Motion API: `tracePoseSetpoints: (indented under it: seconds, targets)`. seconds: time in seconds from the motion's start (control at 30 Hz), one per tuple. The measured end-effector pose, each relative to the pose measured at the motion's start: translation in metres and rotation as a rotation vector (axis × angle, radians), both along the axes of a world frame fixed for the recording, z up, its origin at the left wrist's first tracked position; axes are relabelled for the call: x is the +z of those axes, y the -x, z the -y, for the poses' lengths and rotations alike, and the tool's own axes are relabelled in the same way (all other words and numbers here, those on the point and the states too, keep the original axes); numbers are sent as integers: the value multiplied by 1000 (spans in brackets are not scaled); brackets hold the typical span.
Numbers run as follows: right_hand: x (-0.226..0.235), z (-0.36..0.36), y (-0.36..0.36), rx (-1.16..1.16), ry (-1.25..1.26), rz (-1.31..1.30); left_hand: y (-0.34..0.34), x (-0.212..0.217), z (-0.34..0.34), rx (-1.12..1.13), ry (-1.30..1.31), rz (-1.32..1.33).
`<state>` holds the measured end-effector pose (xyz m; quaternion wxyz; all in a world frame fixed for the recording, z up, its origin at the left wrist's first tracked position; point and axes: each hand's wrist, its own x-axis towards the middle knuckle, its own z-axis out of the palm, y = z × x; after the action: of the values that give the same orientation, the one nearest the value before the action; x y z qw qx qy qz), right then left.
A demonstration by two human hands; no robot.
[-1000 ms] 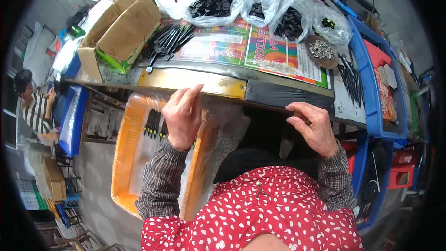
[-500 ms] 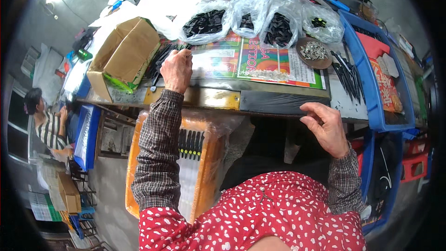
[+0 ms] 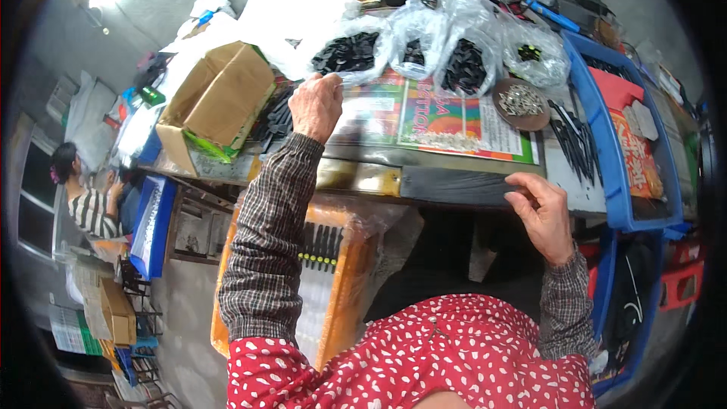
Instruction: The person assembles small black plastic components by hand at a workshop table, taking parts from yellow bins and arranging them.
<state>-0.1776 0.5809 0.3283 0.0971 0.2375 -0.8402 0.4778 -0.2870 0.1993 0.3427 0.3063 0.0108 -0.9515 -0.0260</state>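
Note:
My left hand (image 3: 316, 104) reaches across the table to a pile of thin black stick parts (image 3: 274, 115) beside an open cardboard box (image 3: 219, 98); its fingers curl down on the pile, and what they grip is hidden. My right hand (image 3: 539, 210) rests at the table's front edge (image 3: 454, 185), fingers bent, holding nothing I can see. Below my left arm stands an orange crate (image 3: 344, 288) lined with clear plastic, holding rows of black parts with green tips (image 3: 322, 246).
Clear bags of black parts (image 3: 356, 51) line the far side above a colourful printed sheet (image 3: 447, 117). A brown dish of small metal pieces (image 3: 521, 102) and a blue tray (image 3: 606, 136) lie right. Another person (image 3: 83, 197) sits far left.
My left hand rose from the orange crate at my lap and reached forward onto the black parts by the cardboard box. My right hand stayed at the table edge.

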Motion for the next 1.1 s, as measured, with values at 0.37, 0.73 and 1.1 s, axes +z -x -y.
tracePoseSetpoints:
  seconds: [0.37, 0.73, 1.1]
  targets:
    - [-8, 15, 21, 25, 43, 15, 1, 38, 106, 163, 13, -95]
    - [16, 33, 63, 98, -138, -138, 2, -30, 76, 166, 12, 155]
    - [25, 55, 155, 75, -455, -176, 3, -39, 74, 144, -52, 63]
